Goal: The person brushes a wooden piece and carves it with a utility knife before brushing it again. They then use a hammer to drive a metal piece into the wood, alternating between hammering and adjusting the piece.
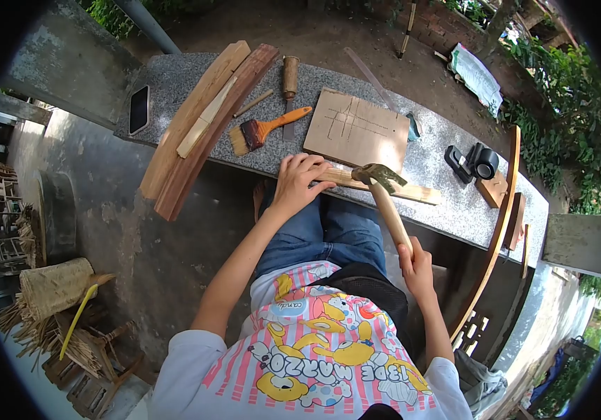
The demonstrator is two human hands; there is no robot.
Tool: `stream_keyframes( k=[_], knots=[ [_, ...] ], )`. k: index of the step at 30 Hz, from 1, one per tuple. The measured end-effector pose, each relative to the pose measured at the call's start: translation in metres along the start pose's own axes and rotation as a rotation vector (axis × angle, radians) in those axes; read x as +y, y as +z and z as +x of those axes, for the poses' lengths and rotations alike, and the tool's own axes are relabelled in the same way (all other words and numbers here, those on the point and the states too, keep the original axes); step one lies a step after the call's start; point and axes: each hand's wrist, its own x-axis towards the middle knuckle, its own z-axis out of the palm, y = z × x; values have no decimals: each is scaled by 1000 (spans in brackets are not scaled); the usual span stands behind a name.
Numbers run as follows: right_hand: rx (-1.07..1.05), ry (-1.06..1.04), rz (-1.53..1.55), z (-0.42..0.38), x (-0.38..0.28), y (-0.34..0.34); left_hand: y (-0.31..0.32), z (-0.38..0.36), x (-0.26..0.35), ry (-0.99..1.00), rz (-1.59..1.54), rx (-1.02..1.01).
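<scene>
My left hand (299,185) grips the left end of a narrow wooden strip (419,193), fingers over its far side and thumb on the near side. The strip lies along the near edge of the stone-topped table. In my right hand (416,267) is the wooden handle of a claw hammer (390,213), its metal head overlapping the middle of the strip. Just beyond the strip lies a flat board (356,129) with dark pencilled lines. An orange-handled paintbrush (267,131) rests to the left of the board, near a chisel (290,77) with a wooden handle.
Long curved wooden pieces (199,133) overhang the table's near left edge. A phone (139,110) lies at the far left. A clear ruler (370,78) sits behind the board. On the right are a black tape dispenser-like object (484,162), a wood block (491,190) and a long curved strip (503,217).
</scene>
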Motion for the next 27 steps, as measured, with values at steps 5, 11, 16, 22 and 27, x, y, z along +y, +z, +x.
stream_keyframes(
  k=[5,11,16,22,27],
  knots=[
    [-2,11,-64,-4,-23,-10,2,-2,-1,-3,9,-4],
    [72,-154,-53,-8,5,-2,1,0,-3,0,8,-9],
    [-41,22,-92,6,10,-5,1,-1,-1,-1,20,-1],
    [112,-186,172,-7,9,-3,3,-2,-3,7,14,12],
    [-26,38,-105,7,19,8,2,-2,-3,18,16,-2]
  ],
)
